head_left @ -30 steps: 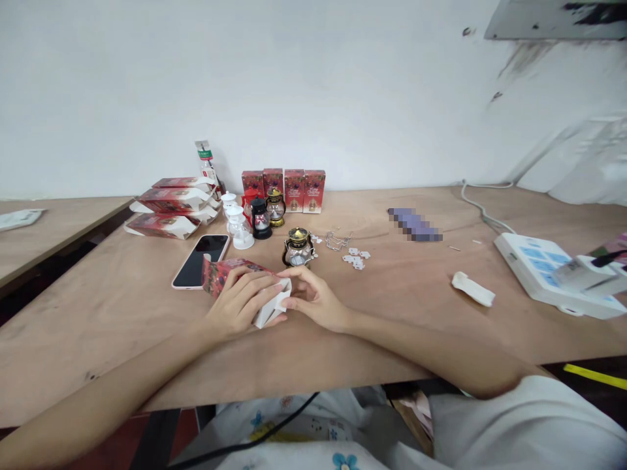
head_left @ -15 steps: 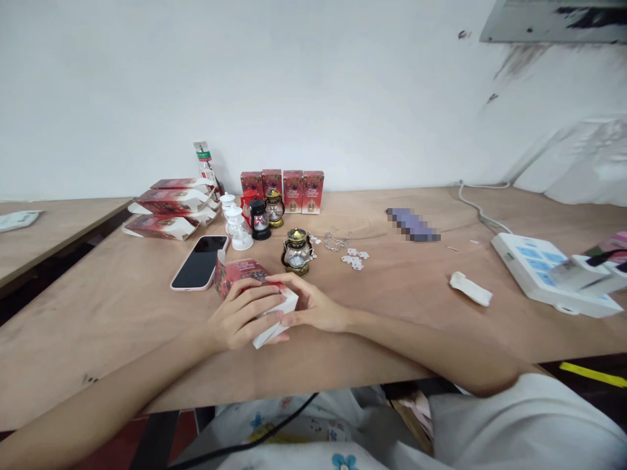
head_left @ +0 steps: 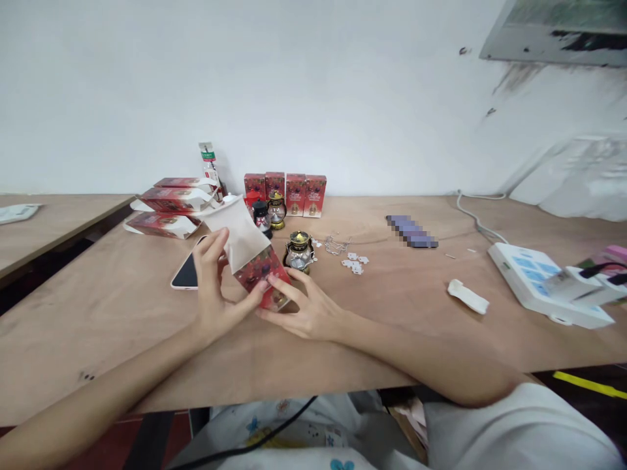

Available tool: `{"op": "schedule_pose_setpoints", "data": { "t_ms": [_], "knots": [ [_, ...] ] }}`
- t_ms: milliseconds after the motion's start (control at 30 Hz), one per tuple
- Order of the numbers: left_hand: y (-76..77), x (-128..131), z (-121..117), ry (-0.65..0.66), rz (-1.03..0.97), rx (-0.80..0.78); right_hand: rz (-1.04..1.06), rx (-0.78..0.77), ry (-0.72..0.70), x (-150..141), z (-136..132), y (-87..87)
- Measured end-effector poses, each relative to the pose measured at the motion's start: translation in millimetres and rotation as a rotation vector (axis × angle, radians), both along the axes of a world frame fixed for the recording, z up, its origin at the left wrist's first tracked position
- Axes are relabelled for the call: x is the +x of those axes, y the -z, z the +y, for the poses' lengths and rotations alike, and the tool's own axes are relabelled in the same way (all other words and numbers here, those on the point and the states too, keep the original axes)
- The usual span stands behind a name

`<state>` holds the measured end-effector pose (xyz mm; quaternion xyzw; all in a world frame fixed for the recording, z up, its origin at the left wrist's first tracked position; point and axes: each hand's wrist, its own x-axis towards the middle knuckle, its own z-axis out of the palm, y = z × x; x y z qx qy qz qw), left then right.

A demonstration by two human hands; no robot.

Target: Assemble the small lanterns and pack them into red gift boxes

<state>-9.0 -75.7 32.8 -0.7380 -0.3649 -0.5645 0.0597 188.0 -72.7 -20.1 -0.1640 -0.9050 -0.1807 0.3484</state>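
Note:
Between my two hands is a small red printed carton (head_left: 252,267), tilted, its white inner flap standing up at the upper left. My left hand (head_left: 215,297) grips the carton's left side, thumb on the printed face and fingers behind the flap. My right hand (head_left: 306,310) closes around the lower right end. Just beyond my right fingertips stands a gold-and-black mini lantern (head_left: 298,248). Behind it are another gold lantern (head_left: 277,212) and a black one (head_left: 262,215); a red lantern is partly hidden, and the carton flap covers most of the white ones.
Several closed red boxes (head_left: 295,196) stand by the wall. Opened flat-lying cartons (head_left: 169,199) are stacked left, near a phone (head_left: 186,271). White tags (head_left: 355,263) and thin chains (head_left: 336,245) lie mid-table. At right are a crumpled white piece (head_left: 467,297) and a power strip (head_left: 526,267).
The carton has been turned so its white end no longer shows and its open flap faces up. My left hand has shifted from over the carton to its left side.

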Motion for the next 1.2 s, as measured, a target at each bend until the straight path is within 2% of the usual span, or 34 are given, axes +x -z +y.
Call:
{"op": "schedule_pose_setpoints", "data": {
  "t_ms": [100,167,233,300,467,567,633,733,833,933,1033,1133,1200],
  "knots": [
    [-2.6,-2.3,4.9,0.003,0.155,0.07,0.078,0.056,-0.033,4.5,1.0,-1.0],
    [0.0,-4.2,8.9,0.029,0.192,0.122,0.258,0.006,0.045,10.0,5.8,-2.2],
    [3.9,-4.6,11.4,0.064,0.162,0.162,0.438,-0.138,0.159,16.4,15.0,-5.9],
    [6.1,-3.4,12.3,0.081,0.106,0.189,0.542,-0.35,0.195,22.6,27.0,-10.7],
    [-3.3,-4.4,14.7,0.065,0.058,0.292,0.578,-0.87,0.046,30.2,50.8,-15.6],
    [-8.9,-9.0,18.8,0.091,0.043,0.3,0.618,-1.01,0.066,28.5,55.6,-12.4],
    [-8.5,-10.9,20.5,0.132,0.063,0.251,0.655,-1.07,0.077,25.9,57.0,-9.5],
    [-3.0,-10.3,19.3,0.167,0.136,0.13,0.75,-1.211,0.037,22.5,57.7,-7.2],
    [7.0,-6.6,17.1,0.171,0.169,0.072,0.902,-1.294,-0.006,23.2,57.3,-13.7],
    [19.2,-2.0,18.0,0.23,0.171,0.002,1.066,-1.194,-0.075,29.1,54.9,-37.2],
    [28.7,0.6,20.3,0.255,0.173,-0.038,1.154,-1.041,-0.213,35.3,45.9,-77.1],
    [32.7,1.4,20.6,0.228,0.181,-0.034,1.129,-0.951,-0.276,32.7,25.8,-117.6],
    [33.2,2.1,19.5,0.215,0.181,-0.034,1.046,-0.973,-0.265,23.3,8.1,-134.8]
  ]
}}
